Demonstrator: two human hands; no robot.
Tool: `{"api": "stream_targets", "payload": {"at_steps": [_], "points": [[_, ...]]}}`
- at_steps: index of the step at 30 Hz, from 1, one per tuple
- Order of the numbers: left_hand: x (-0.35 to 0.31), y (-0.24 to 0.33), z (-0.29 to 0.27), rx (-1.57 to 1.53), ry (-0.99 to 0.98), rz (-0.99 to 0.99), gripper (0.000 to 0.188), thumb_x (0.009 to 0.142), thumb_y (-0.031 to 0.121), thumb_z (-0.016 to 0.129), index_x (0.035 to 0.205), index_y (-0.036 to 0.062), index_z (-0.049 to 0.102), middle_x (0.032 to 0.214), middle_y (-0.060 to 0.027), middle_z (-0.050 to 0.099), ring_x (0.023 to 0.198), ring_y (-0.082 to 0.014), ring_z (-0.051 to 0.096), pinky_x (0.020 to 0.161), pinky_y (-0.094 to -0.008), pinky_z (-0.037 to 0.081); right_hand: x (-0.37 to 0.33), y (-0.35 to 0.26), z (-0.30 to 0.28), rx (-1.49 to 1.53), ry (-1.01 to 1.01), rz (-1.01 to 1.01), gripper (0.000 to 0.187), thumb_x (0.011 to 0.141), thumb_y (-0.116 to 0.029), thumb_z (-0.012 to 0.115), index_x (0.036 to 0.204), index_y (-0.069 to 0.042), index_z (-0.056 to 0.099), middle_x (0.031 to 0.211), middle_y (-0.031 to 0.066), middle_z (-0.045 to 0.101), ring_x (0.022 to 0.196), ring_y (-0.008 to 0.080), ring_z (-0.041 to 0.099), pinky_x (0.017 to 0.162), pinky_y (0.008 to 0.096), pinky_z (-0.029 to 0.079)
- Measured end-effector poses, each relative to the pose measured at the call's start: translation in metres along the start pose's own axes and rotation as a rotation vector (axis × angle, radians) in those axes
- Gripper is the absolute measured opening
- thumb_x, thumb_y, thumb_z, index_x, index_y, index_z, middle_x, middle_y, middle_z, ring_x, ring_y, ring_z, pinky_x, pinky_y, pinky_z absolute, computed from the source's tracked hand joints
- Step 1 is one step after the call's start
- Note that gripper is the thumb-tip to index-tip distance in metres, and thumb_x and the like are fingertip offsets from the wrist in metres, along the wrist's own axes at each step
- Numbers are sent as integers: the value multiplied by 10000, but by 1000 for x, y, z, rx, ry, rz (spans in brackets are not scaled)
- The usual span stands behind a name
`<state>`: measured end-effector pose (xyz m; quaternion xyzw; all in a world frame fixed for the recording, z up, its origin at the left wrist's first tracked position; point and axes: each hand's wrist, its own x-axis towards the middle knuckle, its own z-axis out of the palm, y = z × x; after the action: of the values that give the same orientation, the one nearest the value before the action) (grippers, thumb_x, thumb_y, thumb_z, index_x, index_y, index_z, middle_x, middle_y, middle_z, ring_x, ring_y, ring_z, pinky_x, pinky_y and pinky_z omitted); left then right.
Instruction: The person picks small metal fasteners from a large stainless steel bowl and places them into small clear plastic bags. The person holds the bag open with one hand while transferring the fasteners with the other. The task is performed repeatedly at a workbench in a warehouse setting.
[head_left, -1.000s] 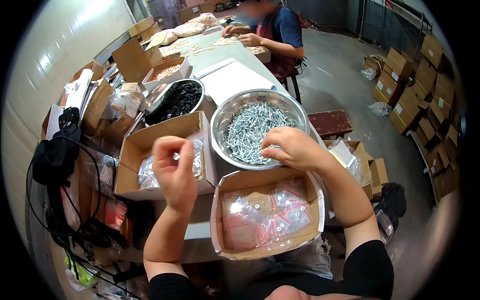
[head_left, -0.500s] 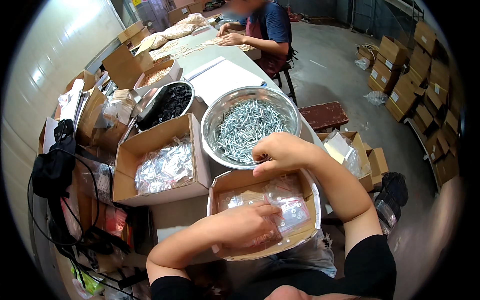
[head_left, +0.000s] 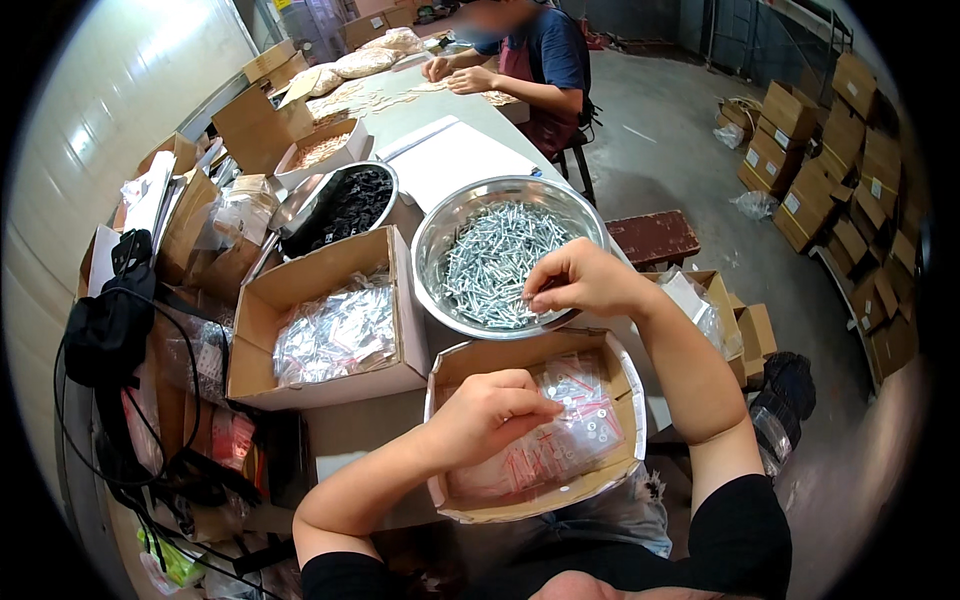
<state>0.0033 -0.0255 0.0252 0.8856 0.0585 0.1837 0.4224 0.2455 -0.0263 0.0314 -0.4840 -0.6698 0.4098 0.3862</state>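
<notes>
A steel bowl [head_left: 430, 290] holds a heap of silvery screws [head_left: 500, 255]. Over the near right part of that heap, my right hand [head_left: 585, 280] is closed in a pinch; whatever sits between its fingertips is too small to make out. Just below the bowl stands a shallow cardboard box [head_left: 632, 400] with small clear plastic bags [head_left: 530, 465] marked in red, and small white round pieces [head_left: 590, 430] show among them. My left hand [head_left: 490, 410] hovers above these bags, thumb and fingers pressed together, and I cannot see clearly what they hold.
Left of the bowl, a deeper carton [head_left: 402, 290] contains many filled clear packets [head_left: 335, 335]. Behind it sits a metal basin of black pieces [head_left: 355, 205]. A co-worker [head_left: 545, 75] sits at the table's far end. Stacked cartons [head_left: 810, 200] and a dark red bench [head_left: 655, 238] stand to the right.
My left hand has lifted off the bags and its fingers have drawn together. My right hand has shifted slightly right and up over the screws, still pinched. The whole view has moved a little.
</notes>
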Motion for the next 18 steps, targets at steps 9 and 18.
{"api": "stream_targets", "payload": {"at_steps": [9, 18], "points": [[-2, -4, -3, 99, 151, -25, 108, 827, 95, 720, 823, 7, 658, 744, -103, 612, 614, -237, 596, 561, -335, 476, 1, 5, -5, 165, 23, 87, 183, 828, -38, 709, 990, 48, 700, 830, 72, 706, 734, 94, 646, 676, 231, 530], [-1, -17, -7, -29, 378, -84, 131, 865, 83, 693, 978, 19, 712, 714, -56, 600, 632, -131, 538, 599, -267, 447, 1, 0, -4, 214, 46, 119, 252, 857, -57, 687, 1091, 36, 682, 808, 48, 690, 700, 91, 640, 627, 223, 518]]}}
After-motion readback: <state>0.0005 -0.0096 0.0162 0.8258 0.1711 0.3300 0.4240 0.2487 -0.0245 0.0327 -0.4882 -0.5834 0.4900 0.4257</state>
